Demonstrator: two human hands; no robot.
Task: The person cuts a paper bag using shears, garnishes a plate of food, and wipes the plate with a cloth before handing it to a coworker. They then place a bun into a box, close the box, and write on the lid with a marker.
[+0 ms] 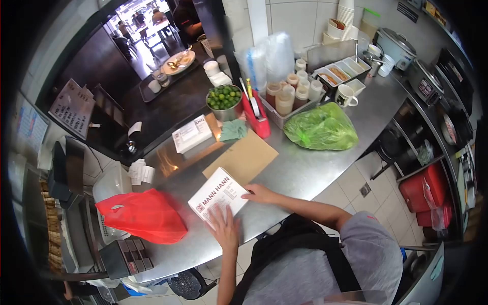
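A white takeaway box [219, 190] printed "MANN HANN" lies tilted on the steel counter, its lid closed. My left hand [223, 230] rests on the near left part of the box with its fingers spread. At the box's right edge, my right hand [260, 194] grips the corner; some of its fingers are hidden. Just behind the box is a flat brown sheet of paper or card [243, 156]. To the left stands a red plastic bag [145, 216], bulging with contents I cannot see.
Another white box [192, 133] stands farther back, beside a green cloth [233, 130]. Behind them are a pot of limes [223, 97] and a red holder [255, 118] with pens. A green bag [321, 127] and a sauce-bottle basket [277, 118] stand to the right.
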